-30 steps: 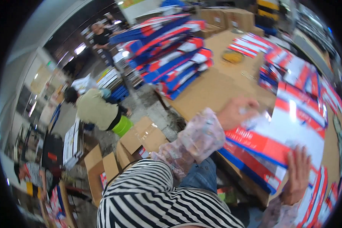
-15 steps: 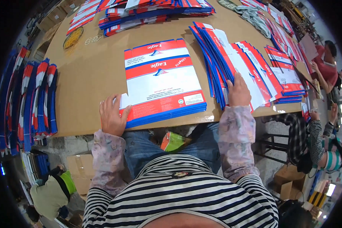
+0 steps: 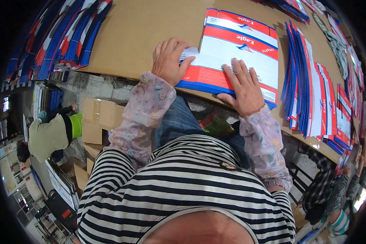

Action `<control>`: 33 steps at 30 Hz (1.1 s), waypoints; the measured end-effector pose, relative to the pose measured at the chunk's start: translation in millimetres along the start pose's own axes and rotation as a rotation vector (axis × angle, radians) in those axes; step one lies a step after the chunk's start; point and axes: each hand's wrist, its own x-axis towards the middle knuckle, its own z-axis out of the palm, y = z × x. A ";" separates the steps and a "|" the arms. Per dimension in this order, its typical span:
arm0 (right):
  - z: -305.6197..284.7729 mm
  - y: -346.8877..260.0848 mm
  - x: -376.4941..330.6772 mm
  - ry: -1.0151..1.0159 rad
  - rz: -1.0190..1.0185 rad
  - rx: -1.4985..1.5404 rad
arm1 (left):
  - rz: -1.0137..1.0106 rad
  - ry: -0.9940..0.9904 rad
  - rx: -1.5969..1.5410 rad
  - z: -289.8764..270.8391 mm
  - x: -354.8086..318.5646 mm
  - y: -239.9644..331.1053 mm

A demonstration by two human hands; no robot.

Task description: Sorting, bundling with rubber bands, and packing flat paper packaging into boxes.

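A neat stack of flat, folded cartons (image 3: pixel 240 61) in red, white and blue lies in front of me at the table's near edge. My left hand (image 3: pixel 169 62) rests at the stack's left side. Its fingers are stretched out and its thumb lies apart from them, by a small white flap (image 3: pixel 189 53). My right hand (image 3: pixel 245 87) is spread flat on the top carton near its front edge, with nothing in its grasp. Part of the carton's printing is hidden under that hand.
More flat cartons lean in a fanned pile (image 3: pixel 299 81) to the right on the brown table (image 3: pixel 138 36). Standing bundles (image 3: pixel 65 36) line the left side. A grey-green cloth (image 3: pixel 331 44) lies at the far right. Cardboard boxes (image 3: pixel 103 116) and a bending person (image 3: pixel 49 130) are at the lower left.
My right hand has left the fanned pile on the right and come down on the top carton of the stack. The view has turned left; my left hand stays at the stack's left side.
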 end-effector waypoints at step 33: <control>-44.6 162.0 -65.4 0.138 0.964 -0.247 | -0.006 -0.081 0.084 2.9 -5.1 14.0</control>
